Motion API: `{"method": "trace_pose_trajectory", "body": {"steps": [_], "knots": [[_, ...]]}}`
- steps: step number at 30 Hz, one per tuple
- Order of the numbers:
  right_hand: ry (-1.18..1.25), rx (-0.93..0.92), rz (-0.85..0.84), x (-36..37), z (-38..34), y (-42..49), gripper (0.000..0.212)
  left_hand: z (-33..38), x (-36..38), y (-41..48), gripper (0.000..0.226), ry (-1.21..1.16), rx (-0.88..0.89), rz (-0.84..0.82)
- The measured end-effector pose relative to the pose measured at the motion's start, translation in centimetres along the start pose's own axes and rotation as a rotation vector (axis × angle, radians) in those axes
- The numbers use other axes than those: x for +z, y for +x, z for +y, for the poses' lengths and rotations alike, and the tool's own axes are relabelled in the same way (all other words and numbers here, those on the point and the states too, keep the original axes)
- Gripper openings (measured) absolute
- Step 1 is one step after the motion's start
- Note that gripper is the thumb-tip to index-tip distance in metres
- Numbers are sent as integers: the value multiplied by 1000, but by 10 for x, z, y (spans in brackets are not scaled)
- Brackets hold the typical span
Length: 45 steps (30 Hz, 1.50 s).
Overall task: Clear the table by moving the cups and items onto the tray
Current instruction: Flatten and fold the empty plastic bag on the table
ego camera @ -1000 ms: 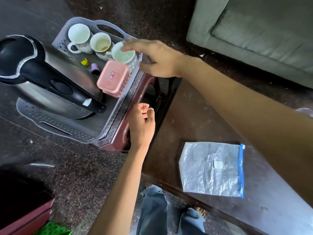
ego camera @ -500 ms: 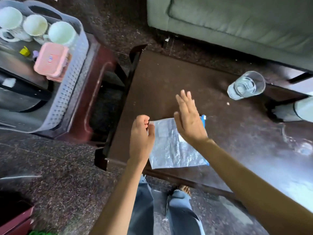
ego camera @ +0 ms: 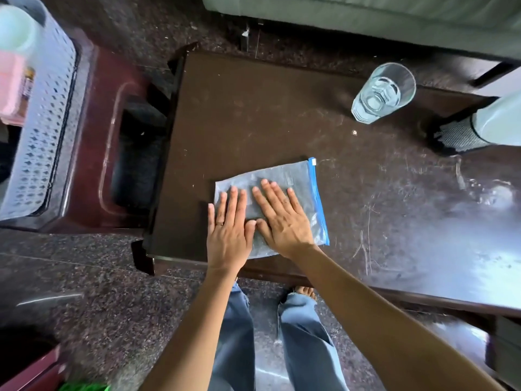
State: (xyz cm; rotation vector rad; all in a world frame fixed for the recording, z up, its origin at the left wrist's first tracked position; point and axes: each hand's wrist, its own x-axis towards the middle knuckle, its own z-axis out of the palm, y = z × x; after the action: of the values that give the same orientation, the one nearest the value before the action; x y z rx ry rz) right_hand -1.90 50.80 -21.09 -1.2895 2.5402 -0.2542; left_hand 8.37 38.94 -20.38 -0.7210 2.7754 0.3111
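1. Fingers [ego camera: 233,196] of the left hand [ego camera: 229,238] lie flat and slightly spread, palm down, gripping nothing; they press on the left part of a clear zip bag [ego camera: 298,176].
2. Right hand [ego camera: 284,221] is flat as well, its fingers [ego camera: 269,190] fanned out over the middle of the bag, holding nothing.
3. Both thumbs meet, touching or nearly so, near the bag's lower middle.
4. A ring [ego camera: 220,223] sits on one left finger.
5. The bag lies flat on the dark bench [ego camera: 253,114], near its front edge, with a blue zip strip [ego camera: 318,201] along its right side.
6. A clear glass [ego camera: 380,93] stands upright on the bench near the far edge, well apart from the bag and to its right; whether it holds water I cannot tell.
7. A small pale crumb [ego camera: 354,132] lies on the bench just below the glass.
8. The grey perforated tray [ego camera: 42,142] rests on a maroon stool [ego camera: 93,131] to the left of the bench, apart from it.
9. In the tray, at the picture's left edge, a pink box [ego camera: 11,88] and a pale cup [ego camera: 17,29] show, both blurred.
10. A grey-green sofa [ego camera: 366,18] runs beyond the bench.
11. Below the bench edge, jeans [ego camera: 307,348] and bare toes [ego camera: 304,292] stand on the speckled floor [ego camera: 98,306].
12. The bench's right part shines with glare.
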Motion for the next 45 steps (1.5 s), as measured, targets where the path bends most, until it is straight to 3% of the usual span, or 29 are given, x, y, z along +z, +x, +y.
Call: {"method": "trace_pose_trajectory", "body": {"steps": [5, 11, 19, 23, 25, 27, 30, 34, 37, 40, 43, 45], "knots": [[37, 263, 62, -12, 25, -7, 62, 1, 2, 1, 66, -30, -42, 39], [15, 308, 50, -14, 31, -9, 65, 1, 0, 1, 70, -104, -54, 49], [-45, 304, 51, -12, 30, -8, 63, 12, -36, -16, 69, -865, -443, 290], [-103, 274, 151, -11, 22, -7, 58, 5, -60, -7, 66, -1055, -677, 135], [-112, 269, 262, -11, 12, -5, 50, -3, -68, -1, 47, -1074, -730, 1], [-21, 311, 354, -15, 4, -6, 43, -9, -71, 3, 26, -1087, -708, -159], [157, 270, 313, -13, 2, -8, 33, -5, -82, 7, 40, -1309, -688, -307], [446, 295, 257, -20, 9, -4, 22, 25, -93, 9, 32, -1473, -497, -244], [836, 494, 162, -36, 17, -8, 20, 48, -91, 10, 53, -1411, -327, -194], [1379, 631, 54, -53, 30, -14, 48, 72, -84, 13, 58, -1275, -219, -244], [1529, 595, 16, -63, 41, -23, 72, 95, -71, 17, 59, -1089, -90, -209], [1544, 583, 57, -68, 43, -28, 54, 100, -54, 22, 59, -985, -7, -176]]}}
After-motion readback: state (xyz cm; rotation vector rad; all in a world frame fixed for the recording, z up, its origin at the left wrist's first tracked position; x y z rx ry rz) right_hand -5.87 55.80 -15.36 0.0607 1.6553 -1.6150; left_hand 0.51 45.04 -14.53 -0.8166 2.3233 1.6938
